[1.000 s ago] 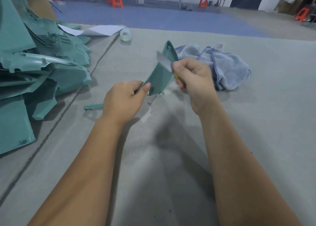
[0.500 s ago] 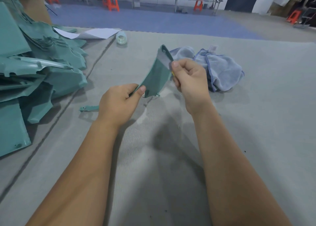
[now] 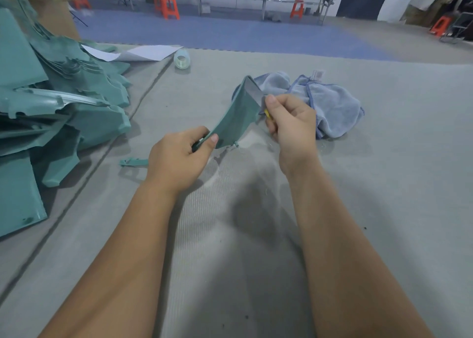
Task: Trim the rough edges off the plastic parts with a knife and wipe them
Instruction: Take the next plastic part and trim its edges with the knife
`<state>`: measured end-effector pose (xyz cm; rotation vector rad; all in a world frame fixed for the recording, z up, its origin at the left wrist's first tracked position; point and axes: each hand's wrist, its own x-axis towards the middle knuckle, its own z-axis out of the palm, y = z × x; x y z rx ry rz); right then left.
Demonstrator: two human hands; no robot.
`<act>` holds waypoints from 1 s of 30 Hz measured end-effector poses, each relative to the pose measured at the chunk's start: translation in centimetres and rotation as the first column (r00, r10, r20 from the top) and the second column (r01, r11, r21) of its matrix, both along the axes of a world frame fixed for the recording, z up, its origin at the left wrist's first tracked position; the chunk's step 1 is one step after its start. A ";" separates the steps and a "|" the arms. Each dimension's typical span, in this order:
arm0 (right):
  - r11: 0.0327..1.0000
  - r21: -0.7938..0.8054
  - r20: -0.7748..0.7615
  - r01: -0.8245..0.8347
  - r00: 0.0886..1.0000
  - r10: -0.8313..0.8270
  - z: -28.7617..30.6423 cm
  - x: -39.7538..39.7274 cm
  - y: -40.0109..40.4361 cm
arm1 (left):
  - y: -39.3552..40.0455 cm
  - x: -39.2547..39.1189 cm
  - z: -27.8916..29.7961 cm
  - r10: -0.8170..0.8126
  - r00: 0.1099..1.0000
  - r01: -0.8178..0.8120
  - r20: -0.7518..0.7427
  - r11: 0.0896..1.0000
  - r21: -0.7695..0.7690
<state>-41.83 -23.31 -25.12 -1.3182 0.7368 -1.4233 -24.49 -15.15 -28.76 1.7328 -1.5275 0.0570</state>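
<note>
Two bare forearms reaching forward over a grey, ribbed tabletop (image 3: 384, 209). Left hand (image 3: 179, 156) with fingers curled, thumb pinching the near lower corner of one teal plastic part (image 3: 236, 119). Part held up off the tabletop between both hands: thin, curved sheet, matte, tapering toward a rounded far tip, tilted away. Right hand (image 3: 291, 122) closed round a knife (image 3: 254, 94), a sliver of yellow handle showing beside the fingers, grey blade laid against the part's upper right edge. Pale shavings scattered on the tabletop just below the part. One small teal offcut (image 3: 134, 162) lying flat left of the left hand. Just behind the right hand, one crumpled light-blue cloth (image 3: 330, 105) with darker trim. Far left, a heap of teal plastic pieces (image 3: 64, 102), too overlapped to count. Beyond, one roll of clear tape (image 3: 182, 60) beside white paper sheets (image 3: 143, 52). Five orange stools (image 3: 167, 5) on the floor behind.
</note>
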 end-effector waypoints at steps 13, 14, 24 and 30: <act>0.848 0.443 0.490 -0.291 0.871 0.043 -0.9 -1.8 -1.5 | -1.5 0.4 -0.3 0.031 0.936 -0.046 0.352 0.998 0.037; 0.837 0.475 0.490 -0.271 0.872 0.004 -1.1 -1.7 -1.6 | -1.7 0.4 -0.6 0.009 0.924 -0.066 0.381 0.988 0.137; 0.875 0.483 0.113 0.009 0.991 -0.072 -1.9 -0.5 -1.4 | -1.8 0.2 -2.0 -0.008 0.871 -0.103 0.492 0.974 0.199; 0.917 0.377 0.343 -0.132 0.939 -0.005 -0.8 -0.9 -1.5 | -2.0 0.0 -1.3 0.089 0.916 -0.093 0.392 0.996 -0.010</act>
